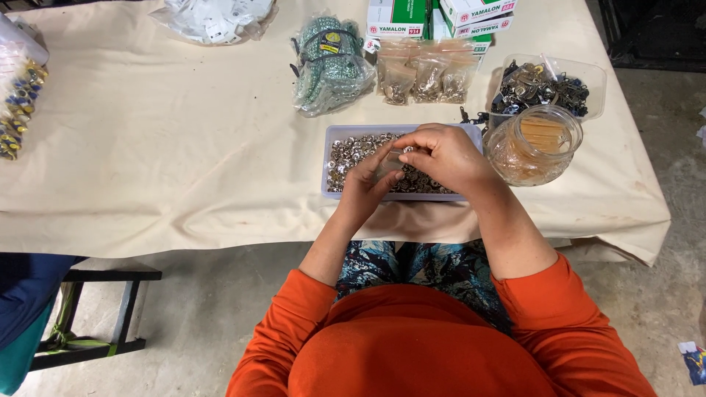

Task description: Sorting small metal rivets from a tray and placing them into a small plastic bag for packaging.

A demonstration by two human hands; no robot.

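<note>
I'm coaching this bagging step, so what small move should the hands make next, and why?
Probably slip the small metal piece pinched by the right hand into the small clear bag held by the left hand; both meet just above the tray of pieces.

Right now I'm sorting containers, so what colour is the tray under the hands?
Pale lavender tray, full of silvery metal pieces; head view.

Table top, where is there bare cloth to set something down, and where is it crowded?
The widest bare cloth lies left of the tray of metal buttons, up to the green bag. A narrow strip runs along the near edge. Right of the tray it is crowded: glass jar, clear tub, small packets.
</note>
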